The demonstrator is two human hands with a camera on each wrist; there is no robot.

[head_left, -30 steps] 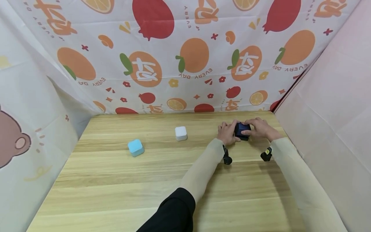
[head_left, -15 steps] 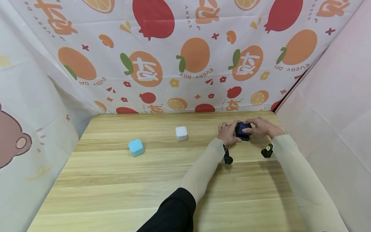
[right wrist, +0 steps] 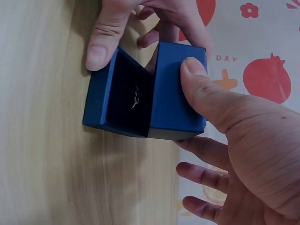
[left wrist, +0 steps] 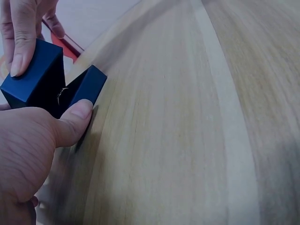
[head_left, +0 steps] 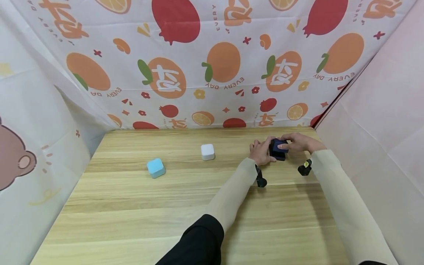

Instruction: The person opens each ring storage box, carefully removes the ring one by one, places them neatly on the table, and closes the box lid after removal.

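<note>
Two Hands Hold a Blue Box Partly Open

The blue jewelry box [head_left: 276, 154] is right between the two hands, by the wooden table [head_left: 132, 213]. The left hand [head_left: 260, 151] pinches the lower half [right wrist: 99, 101] between thumb and finger. The right hand [head_left: 299, 142] pinches the upper half [right wrist: 168, 93], with its thumb on one flat side. Its other three fingers are spread out, off the box.

The box's mouth faces back toward the person's wrists. The upper half tips up from the lower half, and its long side runs across the tip of the right thumb. I can't tell which way the whole box is longest.

From the head view, the box is just a small dark lump between the hands. Both wrist views look into the gap and show a tiny shiny bit [right wrist: 136, 97] inside. Only the head view shows two blocks, both to the left of the left hand. The white block [head_left: 207, 152] is nearer to it, and the light blue block [head_left: 156, 168] is farther off.
</note>
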